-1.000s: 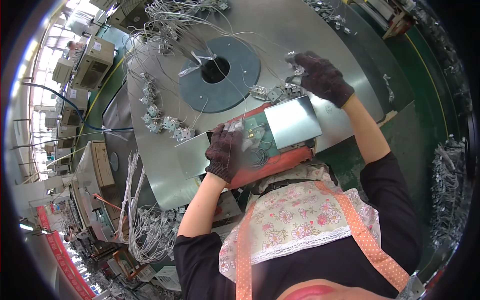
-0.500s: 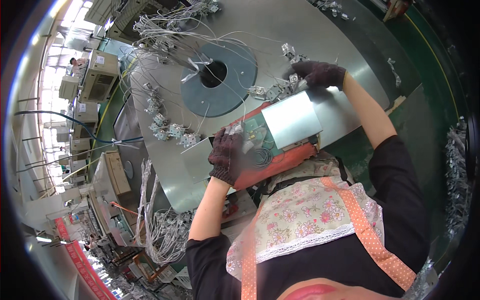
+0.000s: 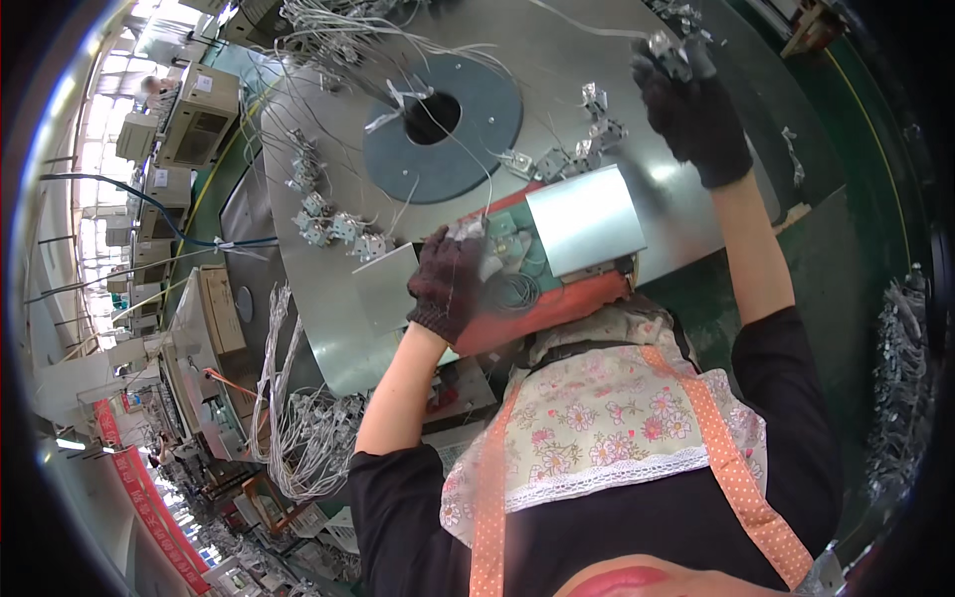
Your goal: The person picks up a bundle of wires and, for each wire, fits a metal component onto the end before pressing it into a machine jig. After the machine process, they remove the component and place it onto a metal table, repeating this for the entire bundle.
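My right hand (image 3: 696,124), in a dark knitted glove, is raised over the far right of the metal table. Its fingers close on a small silvery metal part (image 3: 661,44) with a white cable trailing up and left. My left hand (image 3: 446,284), gloved alike, has curled fingers at the left side of a green fixture (image 3: 532,257). A thin wire rises by its pale fingertips; what they grip is hidden. Right of the fixture lies a bright metal cover plate (image 3: 585,221). Red cloth (image 3: 557,316) runs along the fixture's near side, and a coiled grey cord (image 3: 515,292) rests close to my left hand.
A grey disc (image 3: 393,164) with a dark central hole is behind the fixture. Metal blocks on wires lie left (image 3: 343,227) and right (image 3: 553,163) of it. A cable bundle (image 3: 338,45) spreads at the back, another cable pile (image 3: 313,448) at lower left.
My right hand has moved from the row of metal blocks up and to the right, carrying a metal part with its cable. My left hand stays by the fixture. The view has shifted slightly.
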Available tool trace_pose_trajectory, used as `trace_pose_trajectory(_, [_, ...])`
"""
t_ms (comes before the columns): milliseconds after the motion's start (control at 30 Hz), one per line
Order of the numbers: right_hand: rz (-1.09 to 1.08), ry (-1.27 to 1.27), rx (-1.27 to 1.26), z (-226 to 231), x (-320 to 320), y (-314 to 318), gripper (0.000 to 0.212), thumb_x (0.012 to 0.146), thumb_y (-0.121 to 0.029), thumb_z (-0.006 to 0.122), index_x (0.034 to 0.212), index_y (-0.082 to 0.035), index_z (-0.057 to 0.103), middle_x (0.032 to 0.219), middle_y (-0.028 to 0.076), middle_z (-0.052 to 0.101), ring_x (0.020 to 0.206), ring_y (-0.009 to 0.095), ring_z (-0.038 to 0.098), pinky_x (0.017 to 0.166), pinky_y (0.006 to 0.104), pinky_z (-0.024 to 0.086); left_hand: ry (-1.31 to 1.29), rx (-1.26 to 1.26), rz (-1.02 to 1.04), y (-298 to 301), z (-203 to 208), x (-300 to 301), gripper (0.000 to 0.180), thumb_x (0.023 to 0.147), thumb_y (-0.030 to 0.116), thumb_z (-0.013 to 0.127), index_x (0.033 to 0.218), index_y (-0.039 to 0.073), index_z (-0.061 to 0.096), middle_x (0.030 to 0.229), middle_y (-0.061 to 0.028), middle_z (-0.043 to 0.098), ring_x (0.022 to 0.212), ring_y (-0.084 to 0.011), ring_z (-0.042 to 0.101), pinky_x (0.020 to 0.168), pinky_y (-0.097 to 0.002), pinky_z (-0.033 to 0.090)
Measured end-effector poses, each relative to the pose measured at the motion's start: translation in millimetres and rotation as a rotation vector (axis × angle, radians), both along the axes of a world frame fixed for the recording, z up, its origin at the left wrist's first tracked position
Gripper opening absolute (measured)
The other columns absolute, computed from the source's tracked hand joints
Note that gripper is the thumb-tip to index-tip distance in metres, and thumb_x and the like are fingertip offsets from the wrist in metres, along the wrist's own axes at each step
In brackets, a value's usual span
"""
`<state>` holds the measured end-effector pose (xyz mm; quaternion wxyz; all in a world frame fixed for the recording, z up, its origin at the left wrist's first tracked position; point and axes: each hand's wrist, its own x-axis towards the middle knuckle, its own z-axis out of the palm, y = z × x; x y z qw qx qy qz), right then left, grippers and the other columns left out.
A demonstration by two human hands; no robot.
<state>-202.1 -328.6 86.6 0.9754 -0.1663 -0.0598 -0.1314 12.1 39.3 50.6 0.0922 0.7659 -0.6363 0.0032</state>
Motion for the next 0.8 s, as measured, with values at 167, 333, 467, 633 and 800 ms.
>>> trace_pose_trajectory(167, [-0.544, 0.144, -0.626, 34.1, -13.1, 35.9, 0.045, 0.101, -0.016, 0.056, 0.143, 0.000, 0.049, 0.127, 0.015, 0.065, 0.103, 0.023, 0.069, 0.090, 0.0312, 0.056, -0.002, 0.009, 0.010, -2.6, 1.9, 1.7, 0.060, 0.090, 0.036, 0.070, 0.136, 0.001, 0.057, 0.131, -0.0208, 0.065, 0.125, -0.0371, 0.060, 0.112, -0.0497, 0.040])
trace_pose_trajectory(333, [-0.669, 0.061, -1.774, 89.6, -11.5, 110.5, 0.044, 0.086, -0.005, 0.074, 0.128, -0.003, 0.061, 0.118, 0.014, 0.069, 0.114, 0.029, 0.065, 0.094, 0.0404, 0.055, -0.017, -0.008, 0.013, 1.1, 6.8, -3.7, 0.060, 0.089, 0.037, 0.071, 0.136, 0.001, 0.057, 0.131, -0.0212, 0.065, 0.123, -0.0377, 0.061, 0.112, -0.0497, 0.041])
trace_pose_trajectory(467, [-0.482, -0.218, -1.562, 73.3, 7.3, 139.0, 0.068, 0.082, -0.025, 0.083, 0.139, -0.001, 0.056, 0.131, 0.015, 0.065, 0.121, 0.028, 0.063, 0.099, 0.0401, 0.052, -0.022, 0.032, 0.030, -3.7, 4.4, -5.4, 0.060, 0.088, 0.036, 0.072, 0.135, 0.002, 0.058, 0.128, -0.0213, 0.065, 0.122, -0.0371, 0.062, 0.113, -0.0488, 0.041])
trace_pose_trajectory(633, [-0.332, -0.418, -0.870, 76.3, 9.7, 143.7, 0.070, 0.085, -0.034, 0.079, 0.140, 0.001, 0.053, 0.128, 0.014, 0.065, 0.119, 0.026, 0.063, 0.099, 0.0392, 0.053, -0.035, 0.095, 0.044, -1.5, 3.5, -3.1, 0.060, 0.087, 0.036, 0.072, 0.135, 0.003, 0.058, 0.126, -0.0203, 0.066, 0.122, -0.0354, 0.062, 0.113, -0.0479, 0.040])
trace_pose_trajectory(800, [-0.316, -0.129, -0.894, 69.5, 15.1, 141.1, 0.052, 0.092, -0.034, 0.071, 0.129, 0.000, 0.059, 0.113, 0.014, 0.068, 0.102, 0.023, 0.069, 0.089, 0.0378, 0.058, -0.028, 0.000, 0.027, -0.3, -3.3, 0.6, 0.058, 0.086, 0.037, 0.071, 0.132, 0.003, 0.060, 0.124, -0.0195, 0.067, 0.123, -0.0348, 0.061, 0.113, -0.0484, 0.040])
